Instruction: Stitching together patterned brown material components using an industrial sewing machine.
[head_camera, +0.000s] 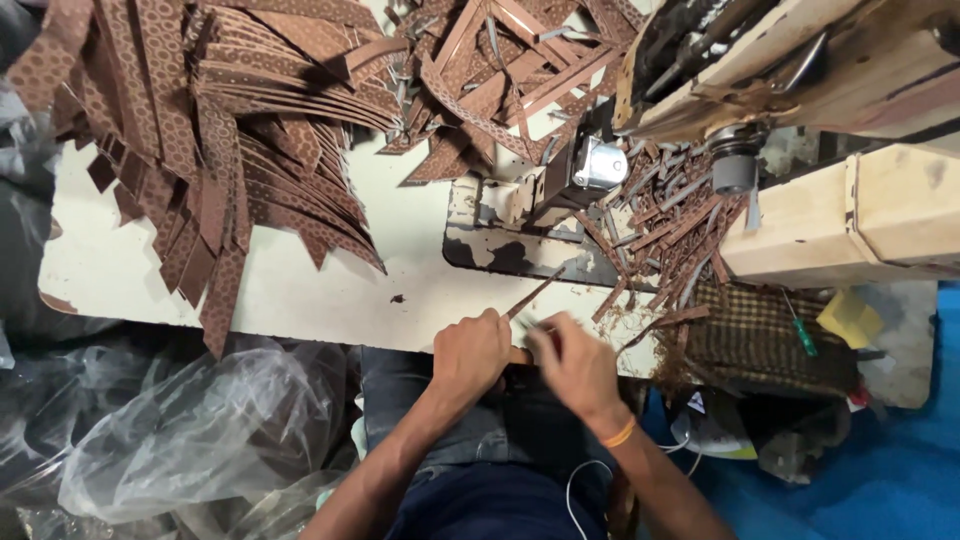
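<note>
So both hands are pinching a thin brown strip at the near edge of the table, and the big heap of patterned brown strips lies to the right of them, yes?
Not quite. The head view shows the left hand and right hand on the thin brown strip at the table edge, but the big heap of patterned strips lies to their left.

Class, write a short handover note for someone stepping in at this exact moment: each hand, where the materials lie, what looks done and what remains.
Left hand: closed on a thin brown patterned strip at the table edge.
Right hand: beside it, fingers curled at the same strip; what it grips is blurred.
Done: short offcuts heaped by the sewing machine.
Left: large stack of patterned strips at far left, a looser pile behind.
</note>
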